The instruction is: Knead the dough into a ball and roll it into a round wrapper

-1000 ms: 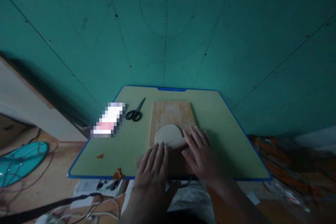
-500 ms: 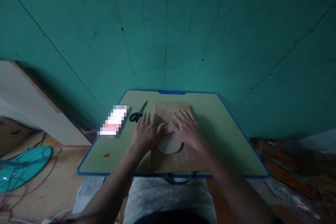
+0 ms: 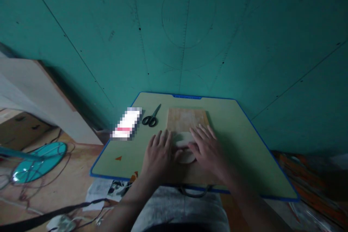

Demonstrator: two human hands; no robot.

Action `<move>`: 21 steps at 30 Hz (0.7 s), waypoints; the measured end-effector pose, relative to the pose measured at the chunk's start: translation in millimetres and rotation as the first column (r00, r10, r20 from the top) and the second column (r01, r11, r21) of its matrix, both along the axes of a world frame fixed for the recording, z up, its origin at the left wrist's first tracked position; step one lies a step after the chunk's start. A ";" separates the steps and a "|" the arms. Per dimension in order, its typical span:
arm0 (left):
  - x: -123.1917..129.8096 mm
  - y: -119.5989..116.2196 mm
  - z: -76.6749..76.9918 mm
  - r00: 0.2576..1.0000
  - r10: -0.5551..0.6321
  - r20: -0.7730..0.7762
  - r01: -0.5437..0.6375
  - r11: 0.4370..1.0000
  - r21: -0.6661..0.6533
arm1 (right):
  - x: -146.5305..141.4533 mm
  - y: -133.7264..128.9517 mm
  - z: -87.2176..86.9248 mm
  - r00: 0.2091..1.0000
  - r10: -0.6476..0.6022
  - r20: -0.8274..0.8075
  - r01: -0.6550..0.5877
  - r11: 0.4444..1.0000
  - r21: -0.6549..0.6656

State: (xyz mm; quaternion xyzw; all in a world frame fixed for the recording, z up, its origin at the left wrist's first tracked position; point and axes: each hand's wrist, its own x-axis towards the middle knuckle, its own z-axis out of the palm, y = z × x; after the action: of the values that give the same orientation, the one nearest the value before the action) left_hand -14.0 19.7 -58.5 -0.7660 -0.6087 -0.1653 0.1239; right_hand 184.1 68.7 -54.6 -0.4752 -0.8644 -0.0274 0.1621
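Note:
A flat, pale round piece (image 3: 183, 139), like dough or clay, lies on the wooden board (image 3: 187, 116). My left hand (image 3: 159, 152) rests at its left side, fingers stretched out and pointing away from me. On its right side lies my right hand (image 3: 207, 147), fingers spread and palm down. Both thumbs reach in over the middle of the round piece. A narrow band crosses there between my hands; I cannot tell whether a rod lies under the palms. Black-handled scissors (image 3: 150, 120) lie left of the board.
The board lies on a pale green folding table (image 3: 239, 134) with a blue rim. A blurred-out phone-like thing (image 3: 127, 123) lies at its left edge. Small orange scraps (image 3: 118, 158) are on the left. Behind stands a green wall (image 3: 108, 43); cables and a turquoise round base (image 3: 51, 159) are on the floor.
My hands have come nearer to me over the round piece, and more of the board's far part shows. The whole view has shifted and tilted slightly.

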 end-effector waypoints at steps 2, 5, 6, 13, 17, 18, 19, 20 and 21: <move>-5.7 28.6 6.7 0.998 0.069 0.009 -0.069 0.996 -0.064 | -17.7 28.4 7.4 0.998 -0.046 0.031 0.047 0.998 -0.037; -8.6 45.9 14.1 0.988 0.149 0.031 -0.141 0.974 -0.177 | -36.8 56.7 14.7 0.991 -0.110 0.077 0.117 0.990 -0.084; -7.6 42.8 14.9 0.988 0.150 0.039 -0.140 0.969 -0.203 | -39.5 61.2 14.9 0.990 -0.114 0.080 0.121 0.989 -0.089; -3.1 -23.2 -5.9 0.980 -0.043 0.194 0.075 0.984 -0.160 | -16.9 47.7 -15.0 0.979 0.007 -0.205 -0.021 0.998 -0.066; -17.9 -24.3 -24.9 0.940 -0.120 0.319 0.150 0.986 -0.070 | -3.1 35.5 -30.1 0.892 -0.008 -0.453 -0.014 0.999 -0.044; -21.8 -22.1 -29.1 0.928 -0.110 0.355 0.140 0.988 -0.060 | -1.7 33.5 -32.0 0.868 -0.028 -0.496 0.009 0.999 -0.042; -25.1 -20.1 -32.7 0.915 -0.086 0.394 0.118 0.991 -0.058 | -1.0 31.8 -33.1 0.850 -0.046 -0.525 0.024 0.999 -0.047; -27.5 -18.7 -35.7 0.900 -0.051 0.433 0.084 0.995 -0.058 | -0.9 30.3 -33.1 0.841 -0.054 -0.538 0.026 0.998 -0.060; -29.0 -18.1 -37.9 0.884 -0.014 0.467 0.050 0.997 -0.065 | -1.2 28.7 -32.1 0.844 -0.050 -0.534 0.010 0.997 -0.077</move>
State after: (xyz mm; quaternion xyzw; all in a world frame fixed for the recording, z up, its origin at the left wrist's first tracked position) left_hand -43.0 1.7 -96.3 -0.7179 -0.6138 -0.3235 -0.0573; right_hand 182.9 97.4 -86.7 -0.4830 -0.7777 0.1344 0.3792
